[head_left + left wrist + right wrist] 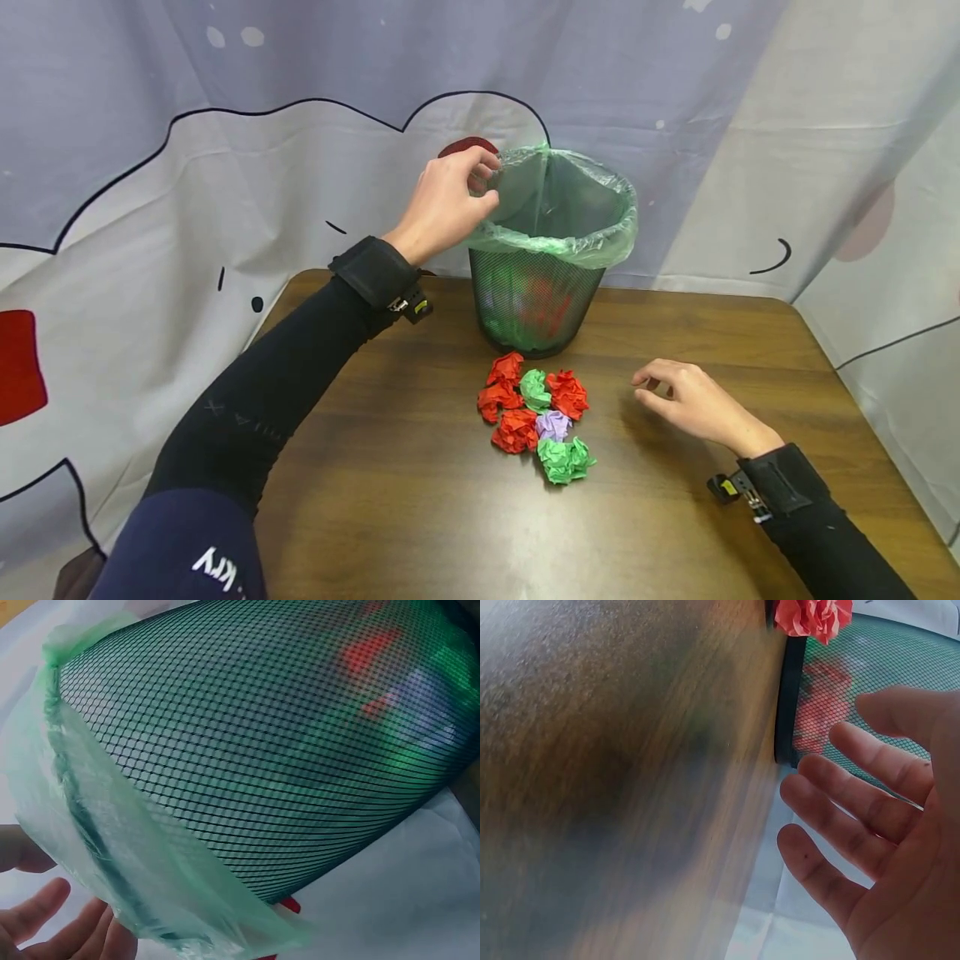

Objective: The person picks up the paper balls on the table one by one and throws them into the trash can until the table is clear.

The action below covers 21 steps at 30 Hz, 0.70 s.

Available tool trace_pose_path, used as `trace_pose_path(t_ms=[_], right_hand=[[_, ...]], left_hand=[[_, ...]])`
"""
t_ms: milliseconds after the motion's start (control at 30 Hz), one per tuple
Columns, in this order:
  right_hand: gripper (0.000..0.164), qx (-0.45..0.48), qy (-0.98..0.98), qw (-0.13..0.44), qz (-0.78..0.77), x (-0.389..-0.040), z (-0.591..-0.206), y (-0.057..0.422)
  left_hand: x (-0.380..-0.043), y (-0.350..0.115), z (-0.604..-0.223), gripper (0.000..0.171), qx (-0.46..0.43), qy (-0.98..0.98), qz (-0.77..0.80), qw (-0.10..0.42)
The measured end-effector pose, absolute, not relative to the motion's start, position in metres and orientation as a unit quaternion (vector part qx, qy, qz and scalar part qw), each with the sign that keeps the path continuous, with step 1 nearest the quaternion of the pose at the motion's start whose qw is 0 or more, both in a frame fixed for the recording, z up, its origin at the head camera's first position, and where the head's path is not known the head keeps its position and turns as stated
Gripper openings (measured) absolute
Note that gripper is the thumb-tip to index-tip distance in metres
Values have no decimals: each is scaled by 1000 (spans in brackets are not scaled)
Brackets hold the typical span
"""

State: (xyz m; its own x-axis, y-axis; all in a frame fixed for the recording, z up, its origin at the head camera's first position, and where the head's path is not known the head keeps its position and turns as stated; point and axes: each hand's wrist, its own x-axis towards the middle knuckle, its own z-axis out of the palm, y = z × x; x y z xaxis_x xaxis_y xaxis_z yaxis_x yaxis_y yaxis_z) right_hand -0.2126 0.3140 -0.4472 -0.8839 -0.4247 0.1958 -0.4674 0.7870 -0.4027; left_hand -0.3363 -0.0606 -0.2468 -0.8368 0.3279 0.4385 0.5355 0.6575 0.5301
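Behind the wood-grain desk [375, 517] hangs a patterned cloth [360, 50], lavender-grey above and white below a wavy black line [322, 101]. It bears 2 pale spots [252, 36] at upper left and a red patch [18, 367] at the left edge.

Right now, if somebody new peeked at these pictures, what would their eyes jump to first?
Probably the crumpled paper balls, bright red, green and purple, bunched on the brown table in front of the bin. Next might come that black mesh bin with its shiny green liner, at the table's back. The left hand is up by the bin's left rim, and the right hand is right of the paper.
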Motion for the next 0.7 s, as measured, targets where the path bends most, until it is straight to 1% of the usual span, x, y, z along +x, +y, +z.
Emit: trace_pose_path(t_ms=[133, 333, 467, 700], right_hand=[[13, 241, -943, 51, 225, -212, -448, 312], [15, 242, -942, 52, 226, -212, -448, 311], [20, 241, -942, 44, 229, -211, -448, 310], [28, 246, -941, 33, 231, -212, -447, 306]], left_hand=[[-329, -67, -255, 28, -248, -892, -338, 169], [-318, -76, -268, 22, -258, -872, -342, 235], [-311, -84, -280, 17, -270, -857, -348, 266], [-298, -93, -298, 14, -280, -847, -342, 294]])
